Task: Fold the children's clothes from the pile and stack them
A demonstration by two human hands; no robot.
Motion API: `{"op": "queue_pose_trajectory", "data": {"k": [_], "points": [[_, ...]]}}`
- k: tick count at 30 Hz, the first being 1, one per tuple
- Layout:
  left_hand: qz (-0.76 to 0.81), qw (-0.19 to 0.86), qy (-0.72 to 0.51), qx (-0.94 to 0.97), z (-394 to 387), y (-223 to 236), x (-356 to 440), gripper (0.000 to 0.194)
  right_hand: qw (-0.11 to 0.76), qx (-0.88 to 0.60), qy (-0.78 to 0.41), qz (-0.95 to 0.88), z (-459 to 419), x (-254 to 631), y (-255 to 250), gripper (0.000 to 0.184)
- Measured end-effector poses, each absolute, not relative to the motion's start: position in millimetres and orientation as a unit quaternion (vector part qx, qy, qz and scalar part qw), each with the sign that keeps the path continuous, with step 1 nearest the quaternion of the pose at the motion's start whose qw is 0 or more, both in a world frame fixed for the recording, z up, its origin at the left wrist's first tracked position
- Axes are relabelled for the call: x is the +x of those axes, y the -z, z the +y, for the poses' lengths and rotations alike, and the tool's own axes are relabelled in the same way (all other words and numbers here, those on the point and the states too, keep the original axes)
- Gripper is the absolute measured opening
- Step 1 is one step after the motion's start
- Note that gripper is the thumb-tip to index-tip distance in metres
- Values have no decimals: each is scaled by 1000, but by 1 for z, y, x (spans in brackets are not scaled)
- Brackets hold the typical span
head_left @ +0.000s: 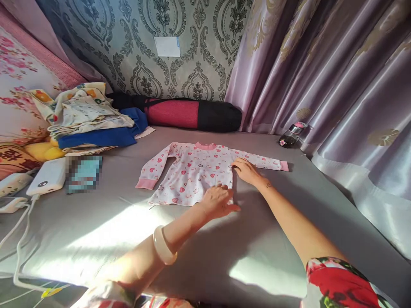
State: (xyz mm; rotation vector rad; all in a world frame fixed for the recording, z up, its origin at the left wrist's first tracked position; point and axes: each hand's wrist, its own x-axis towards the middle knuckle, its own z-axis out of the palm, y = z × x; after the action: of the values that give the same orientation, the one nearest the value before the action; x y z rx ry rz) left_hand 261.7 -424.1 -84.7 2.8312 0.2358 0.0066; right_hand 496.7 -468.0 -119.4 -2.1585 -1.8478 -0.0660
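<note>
A small white long-sleeved shirt (195, 171) with pink hearts, a pink collar and pink cuffs lies flat on the grey bed sheet (192, 265). Both of its sleeves are spread outward. My left hand (220, 200), with a pale bangle on the wrist, rests over the lower right part of the shirt, fingers stretched and thumb apart. My right hand (246, 170) is at the shirt's right side just below the sleeve, its fingertips bent onto the fabric edge. Whether those fingertips pinch the cloth is hard to make out.
Folded clothes (93, 115) are stacked at the back left. A red and black rolled bag (192, 114) lies along the wall. A bottle (291, 134) stands by the curtain (321, 77). At left are a white power bank (47, 176), cables and a blurred-out flat item (84, 174).
</note>
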Motion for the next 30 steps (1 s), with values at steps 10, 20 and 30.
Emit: {"op": "queue_pose_trajectory", "data": {"k": [10,20,30], "points": [[86,135,8,987,-445,94,247,23,56,-749,43,-658,-466,479,111,32],[145,196,-51,968,-452,88,260,31,44,-737,40,-673,-458,490,113,33],[104,218,-20,970,-455,94,263,27,32,-781,6,-624,-456,473,99,34]]}}
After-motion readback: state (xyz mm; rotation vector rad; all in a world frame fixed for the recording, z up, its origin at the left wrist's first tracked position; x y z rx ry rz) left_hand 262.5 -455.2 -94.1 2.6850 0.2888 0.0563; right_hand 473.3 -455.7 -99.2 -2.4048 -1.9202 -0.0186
